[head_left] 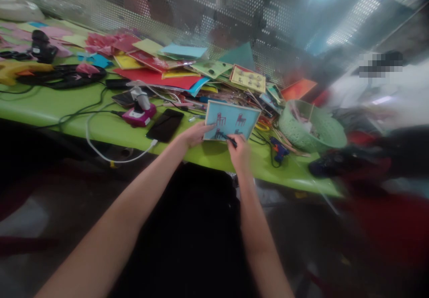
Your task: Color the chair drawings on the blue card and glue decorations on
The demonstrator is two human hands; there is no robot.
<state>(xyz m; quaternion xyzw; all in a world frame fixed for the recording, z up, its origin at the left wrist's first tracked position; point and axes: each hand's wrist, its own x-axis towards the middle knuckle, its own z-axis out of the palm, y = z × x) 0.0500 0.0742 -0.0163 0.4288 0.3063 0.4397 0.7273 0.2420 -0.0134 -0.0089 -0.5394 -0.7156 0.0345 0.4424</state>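
A light blue card (229, 118) with a pale border is tilted up toward me above the front edge of the green table (187, 155). Several chair drawings show on it, in red and dark lines. My left hand (197, 134) grips the card by its lower left edge. In my right hand (240, 151) is a dark pen (231, 141), its tip at the lower row of drawings. Whether the tip touches the card I cannot tell. A black phone (165, 125) lies left of my left hand.
Coloured papers (161, 74) pile along the back. Left are a purple power socket (139, 115) and a white cable (117, 160). A blue glue gun (279, 149) and a green basket (311, 128) stand right. A blurred person in white (385, 97) is at far right.
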